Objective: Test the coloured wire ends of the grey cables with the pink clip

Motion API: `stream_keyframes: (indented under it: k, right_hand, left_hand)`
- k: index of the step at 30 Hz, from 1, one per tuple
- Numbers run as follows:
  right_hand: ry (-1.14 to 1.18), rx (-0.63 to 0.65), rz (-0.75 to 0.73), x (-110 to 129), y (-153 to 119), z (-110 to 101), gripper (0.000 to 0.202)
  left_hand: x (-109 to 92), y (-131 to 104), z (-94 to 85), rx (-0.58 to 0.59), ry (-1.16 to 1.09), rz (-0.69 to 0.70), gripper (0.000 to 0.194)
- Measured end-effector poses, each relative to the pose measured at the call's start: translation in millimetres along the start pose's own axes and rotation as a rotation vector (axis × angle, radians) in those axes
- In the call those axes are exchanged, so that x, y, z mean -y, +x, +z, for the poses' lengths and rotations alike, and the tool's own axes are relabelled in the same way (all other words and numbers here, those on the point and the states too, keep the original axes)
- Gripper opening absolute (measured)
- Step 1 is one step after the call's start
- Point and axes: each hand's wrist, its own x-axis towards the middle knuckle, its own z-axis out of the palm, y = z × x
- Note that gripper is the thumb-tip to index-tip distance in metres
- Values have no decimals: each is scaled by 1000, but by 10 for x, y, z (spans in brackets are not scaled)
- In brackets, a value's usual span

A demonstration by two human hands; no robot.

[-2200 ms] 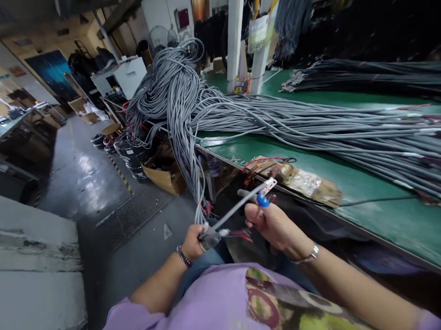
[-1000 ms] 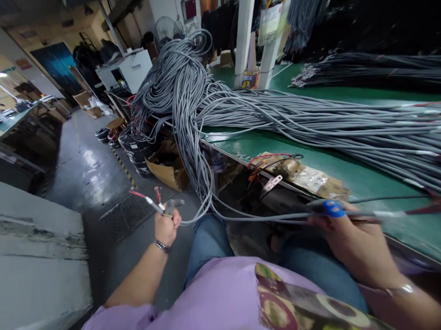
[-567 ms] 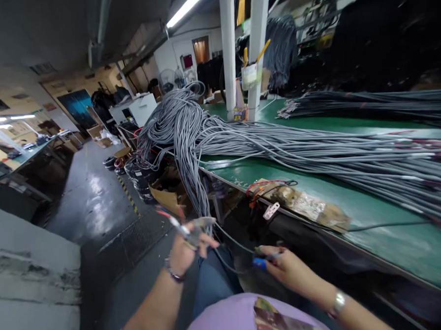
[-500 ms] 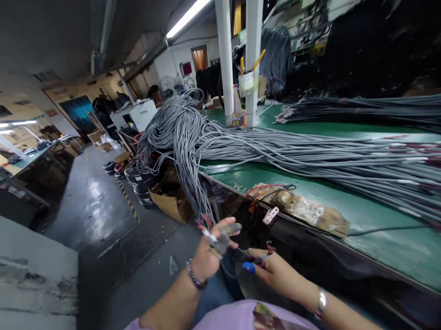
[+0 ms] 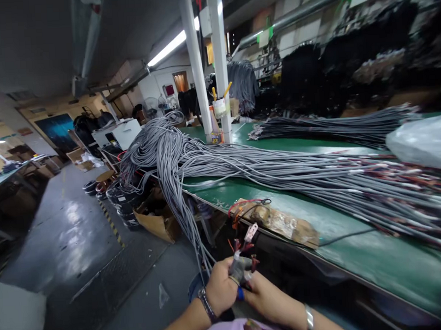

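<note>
My left hand [image 5: 221, 285], with grey coverings on its fingers and a dark bracelet at the wrist, is closed around the end of a grey cable. Reddish wire ends [image 5: 238, 245] and a white tip stick out above its fingers. Right beside it, fingers meeting the left ones, my right hand [image 5: 266, 295] is closed on another cable end with dark red wires [image 5: 254, 262]. Its thumb has a blue covering [image 5: 240, 294]. The fingers hide most of both cables. Grey cables [image 5: 194, 230] hang from the bench edge down to my left hand.
A thick bundle of grey cables [image 5: 242, 164] lies along the green bench [image 5: 388, 264]. At the bench edge are a taped cardboard piece [image 5: 282, 221] and a white power strip [image 5: 251, 232]. An open cardboard box [image 5: 155, 227] stands on the floor. A plastic bag [image 5: 426, 142] lies at right.
My hands have come together from being apart, and the left fingers have closed from a spread pose. The view has turned to the right, bringing the plastic bag into sight.
</note>
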Motion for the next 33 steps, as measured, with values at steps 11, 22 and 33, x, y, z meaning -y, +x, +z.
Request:
stream_keyframes:
  k: [11, 22, 33]
  right_hand:
    - [-37, 79, 195, -208, 119, -44, 8]
    - [-17, 59, -54, -85, -76, -134, 38]
    - [-421, -279, -2, -42, -422, -422, 37]
  left_hand:
    - [39, 106, -64, 111, -266, -241, 41]
    - [188, 133, -140, -343, -584, -338, 38]
    - [171, 96, 24, 35, -183, -262, 34]
